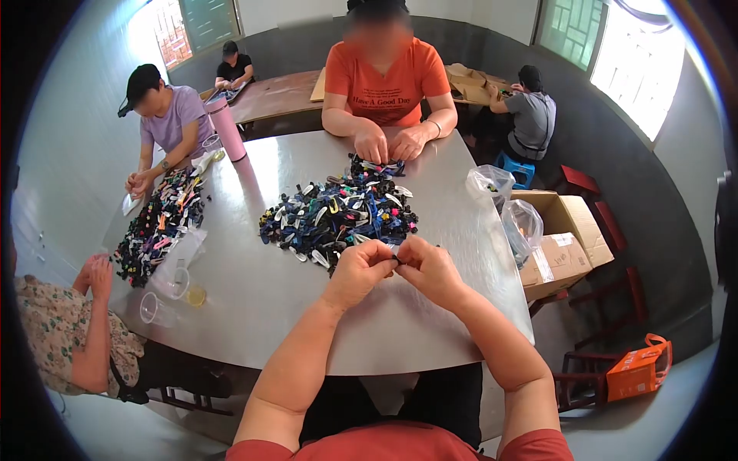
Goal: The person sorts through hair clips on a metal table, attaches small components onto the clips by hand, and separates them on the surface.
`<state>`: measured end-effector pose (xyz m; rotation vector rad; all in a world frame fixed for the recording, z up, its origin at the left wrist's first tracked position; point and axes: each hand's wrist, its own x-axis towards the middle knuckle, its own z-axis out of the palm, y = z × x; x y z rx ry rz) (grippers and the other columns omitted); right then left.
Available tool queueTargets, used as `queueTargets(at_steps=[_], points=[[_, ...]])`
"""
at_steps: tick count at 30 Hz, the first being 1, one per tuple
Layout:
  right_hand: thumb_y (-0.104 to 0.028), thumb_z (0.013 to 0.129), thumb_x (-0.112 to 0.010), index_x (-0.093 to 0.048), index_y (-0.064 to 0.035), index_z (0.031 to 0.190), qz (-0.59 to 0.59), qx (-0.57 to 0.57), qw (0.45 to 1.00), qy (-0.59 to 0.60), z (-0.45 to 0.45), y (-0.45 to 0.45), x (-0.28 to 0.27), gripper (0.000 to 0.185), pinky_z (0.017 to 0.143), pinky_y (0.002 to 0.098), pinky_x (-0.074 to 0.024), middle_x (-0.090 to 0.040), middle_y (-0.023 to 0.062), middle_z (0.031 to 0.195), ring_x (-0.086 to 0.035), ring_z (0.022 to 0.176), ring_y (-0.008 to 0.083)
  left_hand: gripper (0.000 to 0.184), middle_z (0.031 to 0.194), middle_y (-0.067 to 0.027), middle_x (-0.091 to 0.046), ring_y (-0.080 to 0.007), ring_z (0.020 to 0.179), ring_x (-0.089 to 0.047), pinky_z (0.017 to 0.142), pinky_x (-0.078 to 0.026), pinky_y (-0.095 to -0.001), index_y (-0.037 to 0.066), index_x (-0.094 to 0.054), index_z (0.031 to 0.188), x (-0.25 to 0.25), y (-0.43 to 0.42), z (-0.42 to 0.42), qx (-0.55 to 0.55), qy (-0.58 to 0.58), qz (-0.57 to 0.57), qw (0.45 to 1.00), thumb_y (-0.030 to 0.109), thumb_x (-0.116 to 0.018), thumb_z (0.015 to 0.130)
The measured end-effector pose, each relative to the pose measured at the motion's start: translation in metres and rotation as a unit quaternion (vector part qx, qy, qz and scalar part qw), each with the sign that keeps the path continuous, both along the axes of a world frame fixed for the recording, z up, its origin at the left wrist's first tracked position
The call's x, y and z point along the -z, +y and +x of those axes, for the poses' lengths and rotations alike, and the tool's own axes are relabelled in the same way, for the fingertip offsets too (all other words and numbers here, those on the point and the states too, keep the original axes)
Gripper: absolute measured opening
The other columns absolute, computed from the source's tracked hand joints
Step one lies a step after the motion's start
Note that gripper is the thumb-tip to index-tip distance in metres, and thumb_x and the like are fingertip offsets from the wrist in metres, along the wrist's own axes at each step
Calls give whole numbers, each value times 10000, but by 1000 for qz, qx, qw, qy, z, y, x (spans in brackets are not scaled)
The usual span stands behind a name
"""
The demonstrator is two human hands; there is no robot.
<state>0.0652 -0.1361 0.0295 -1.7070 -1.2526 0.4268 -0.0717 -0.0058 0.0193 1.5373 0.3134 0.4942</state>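
Observation:
My left hand (360, 269) and my right hand (432, 272) meet at the near edge of a heaped pile of small hair clips (338, 219). Thumbs and fingers of both pinch one small dark piece (397, 261), mostly covered by the fingertips; its exact kind cannot be made out. The pile mixes black, dark blue and white clips, with some pink, yellow and green ones, on a shiny metal table (269, 330). Across from me, the hands of a person in an orange shirt (390, 144) are at the far end of the same pile.
A second clip pile (161, 223) lies at left, near clear plastic cups (150, 307) and a pink tumbler (224, 129). Two people work beside it. Cardboard boxes (555, 261) with plastic bags (523, 227) stand off the table's right edge, an orange bag (638, 370) lower right.

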Motion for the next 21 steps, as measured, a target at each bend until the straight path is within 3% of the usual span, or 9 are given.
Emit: queueTargets(at_steps=[3, 5, 7, 10, 11, 13, 16, 19, 21], points=[[-33, 855, -711, -638, -19, 975, 26, 47, 999, 3, 13, -18, -18, 141, 705, 303, -548, -723, 92, 859, -691, 773, 162, 57, 843, -12, -689, -78, 757, -628, 670, -515, -251, 7, -668, 904, -7, 1, -4, -15, -7, -3, 1000, 50, -705, 908], [-32, 864, -696, -655, -20, 969, 64, 154, 980, -108, 42, -32, -28, 113, 713, 306, -551, -726, 113, 867, -707, 781, 190, 121, 789, -69, -708, -151, 710, -667, 652, -518, -312, 0, -677, 883, -9, 19, -19, -213, 59, 301, 928, 115, -714, 891], [-60, 872, -679, -672, -36, 989, 59, 261, 926, -266, 85, -53, -39, 119, 737, 335, -558, -727, 139, 886, -717, 799, 259, 153, 759, -163, -681, -368, 742, -664, 664, -511, -439, 31, -671, 843, -2, 46, -39, -312, 211, 432, 819, 180, -675, 878], [-156, 879, -633, -707, -105, 959, -145, 370, 846, -356, 142, -81, -40, 121, 771, 444, -559, -723, 154, 927, -702, 867, 359, 149, 868, -144, -712, -358, 845, -674, 750, -524, -458, 53, -683, 892, -6, 65, -55, -306, 377, 352, 800, 199, -685, 868], [-156, 879, -633, -707, -105, 959, -143, 367, 847, -358, 154, -86, -36, 121, 771, 444, -559, -723, 154, 927, -702, 867, 359, 149, 868, -144, -712, -358, 845, -674, 750, -524, -458, 53, -683, 892, -2, 67, -55, -310, 377, 350, 799, 199, -685, 868], [-174, 875, -611, -719, -119, 930, -303, 319, 817, -373, 169, -92, -25, 133, 816, 466, -551, -724, 163, 946, -699, 927, 356, 184, 962, -135, -716, -350, 920, -670, 797, -524, -442, 58, -684, 946, 9, 73, -55, -307, 377, 375, 790, 196, -728, 833], [-164, 856, -621, -732, -123, 947, -350, 293, 815, -357, 177, -91, -16, 149, 841, 464, -548, -722, 177, 954, -694, 963, 358, 185, 1136, -125, -645, -333, 1043, -640, 878, -528, -422, 92, -677, 998, 10, 80, -54, -268, 417, 324, 806, 129, -704, 819], [-164, 850, -617, -721, -96, 978, -295, 361, 823, -324, 180, -88, -15, 178, 859, 464, -539, -718, 199, 985, -683, 994, 375, 193, 1113, -129, -651, -338, 1020, -646, 870, -528, -430, 91, -678, 992, 14, 86, -55, -267, 410, 318, 812, 128, -712, 806], [-163, 845, -630, -704, -69, 973, -280, 330, 852, -295, 185, -96, -15, 175, 848, 467, -536, -716, 200, 989, -683, 970, 385, 195, 1114, -133, -650, -340, 1018, -646, 870, -528, -431, 89, -676, 989, 14, 84, -51, -260, 407, 317, 816, 128, -717, 802]])
